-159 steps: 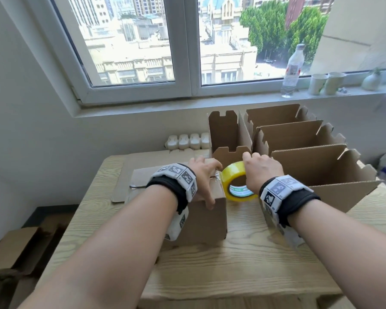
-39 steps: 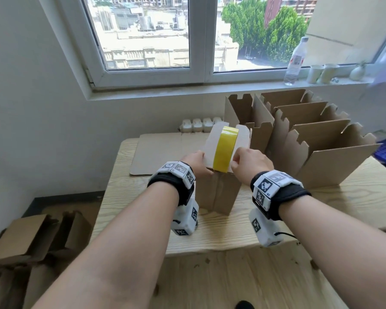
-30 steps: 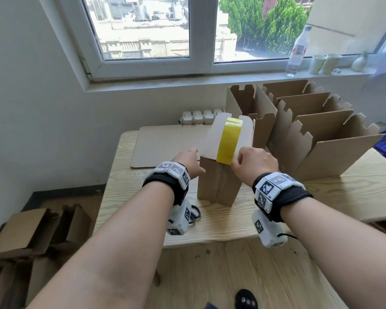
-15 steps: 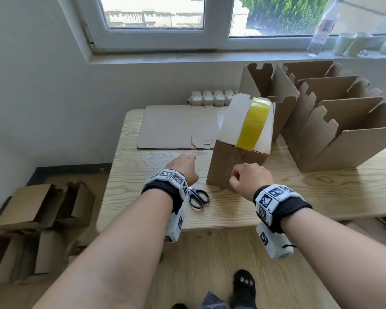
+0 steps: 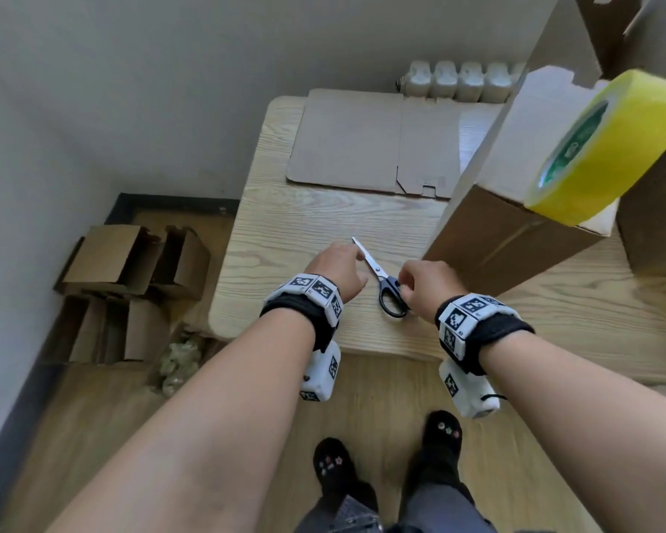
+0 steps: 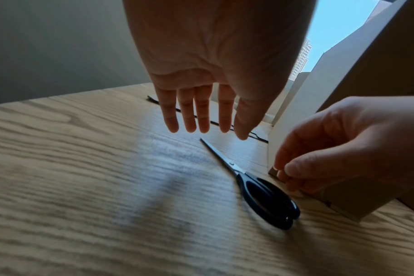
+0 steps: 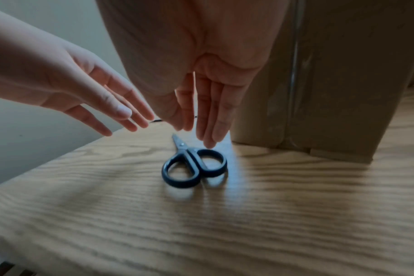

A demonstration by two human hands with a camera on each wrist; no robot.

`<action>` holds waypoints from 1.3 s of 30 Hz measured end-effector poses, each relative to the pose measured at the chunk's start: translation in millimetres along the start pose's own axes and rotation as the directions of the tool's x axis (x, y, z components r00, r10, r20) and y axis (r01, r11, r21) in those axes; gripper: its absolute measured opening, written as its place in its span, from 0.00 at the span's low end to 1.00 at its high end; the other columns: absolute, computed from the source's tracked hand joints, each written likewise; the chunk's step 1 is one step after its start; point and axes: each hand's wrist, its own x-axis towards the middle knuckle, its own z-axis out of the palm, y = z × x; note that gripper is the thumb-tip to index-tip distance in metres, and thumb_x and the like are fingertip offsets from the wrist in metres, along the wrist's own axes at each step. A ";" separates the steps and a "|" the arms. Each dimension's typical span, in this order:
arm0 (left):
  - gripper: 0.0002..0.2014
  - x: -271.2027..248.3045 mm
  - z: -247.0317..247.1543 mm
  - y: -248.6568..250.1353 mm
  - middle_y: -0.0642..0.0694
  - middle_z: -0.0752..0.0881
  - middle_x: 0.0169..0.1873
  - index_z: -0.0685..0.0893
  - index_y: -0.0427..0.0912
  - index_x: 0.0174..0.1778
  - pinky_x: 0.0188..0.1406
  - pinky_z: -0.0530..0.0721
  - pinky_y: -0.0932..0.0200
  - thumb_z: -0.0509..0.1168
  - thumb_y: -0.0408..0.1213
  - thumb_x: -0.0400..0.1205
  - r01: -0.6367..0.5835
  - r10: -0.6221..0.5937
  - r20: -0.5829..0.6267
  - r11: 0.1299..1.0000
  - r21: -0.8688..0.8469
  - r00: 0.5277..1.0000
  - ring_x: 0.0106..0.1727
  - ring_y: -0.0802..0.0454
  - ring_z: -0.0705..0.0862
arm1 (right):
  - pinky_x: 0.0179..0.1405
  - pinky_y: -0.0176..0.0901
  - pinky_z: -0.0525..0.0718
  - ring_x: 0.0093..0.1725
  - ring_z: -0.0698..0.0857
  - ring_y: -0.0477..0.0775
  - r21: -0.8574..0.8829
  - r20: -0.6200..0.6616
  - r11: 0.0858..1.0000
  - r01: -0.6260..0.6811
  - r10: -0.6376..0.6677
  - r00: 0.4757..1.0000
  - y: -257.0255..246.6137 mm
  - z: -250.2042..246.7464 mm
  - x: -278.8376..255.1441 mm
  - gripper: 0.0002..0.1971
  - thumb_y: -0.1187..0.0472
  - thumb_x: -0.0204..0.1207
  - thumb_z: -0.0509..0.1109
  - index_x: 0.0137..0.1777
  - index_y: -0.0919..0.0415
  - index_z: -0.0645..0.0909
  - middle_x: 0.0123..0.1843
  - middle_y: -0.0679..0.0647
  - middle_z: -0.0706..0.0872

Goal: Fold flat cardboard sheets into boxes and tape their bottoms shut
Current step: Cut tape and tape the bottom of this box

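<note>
I stand at a pale wooden table (image 5: 297, 225) with a wavy grain, pushed up near a plain grey-white wall (image 5: 131, 90). Behind the table's far edge a white ribbed radiator (image 5: 458, 80) sits against that wall. The floor (image 5: 93, 425) under me is light wood planking, and a dark skirting board (image 5: 27, 382) runs along the foot of the wall on my left (it turns the corner toward the table). Daylight falls across the tabletop in a soft, bluish sheen. From my left wrist view, a slice of bright blue sky (image 6: 331, 28) and a distant tall building (image 6: 301, 59) show.
</note>
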 end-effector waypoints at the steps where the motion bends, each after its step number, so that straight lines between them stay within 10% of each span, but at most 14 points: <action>1: 0.21 0.4 3.6 -2.3 0.48 0.78 0.70 0.78 0.49 0.70 0.67 0.73 0.55 0.66 0.43 0.80 0.010 -0.010 0.012 1.000 -0.006 1.000 0.70 0.48 0.76 | 0.54 0.48 0.82 0.55 0.83 0.59 -0.021 0.026 1.000 -0.002 0.003 1.000 -0.7 4.9 3.1 0.10 0.59 0.79 0.65 0.57 0.57 0.82 0.55 0.56 0.86; 24: 0.18 -7.2 -20.2 28.8 0.50 0.77 0.70 0.79 0.51 0.68 0.68 0.74 0.54 0.65 0.40 0.81 -0.081 0.081 0.002 0.997 -0.014 0.997 0.70 0.50 0.76 | 0.41 0.47 0.79 0.44 0.82 0.60 -0.064 0.046 0.997 -0.044 0.047 0.998 24.0 -1.9 -23.3 0.12 0.55 0.82 0.62 0.62 0.58 0.73 0.52 0.58 0.85; 39: 0.41 -36.6 -97.2 158.0 0.47 0.73 0.74 0.66 0.55 0.79 0.68 0.77 0.55 0.70 0.28 0.70 -0.345 0.333 -0.155 0.937 -0.061 0.930 0.72 0.49 0.74 | 0.49 0.41 0.79 0.58 0.84 0.59 -0.207 -0.088 0.977 -0.047 0.030 0.996 60.9 -122.3 -103.7 0.13 0.58 0.77 0.66 0.59 0.47 0.85 0.58 0.51 0.87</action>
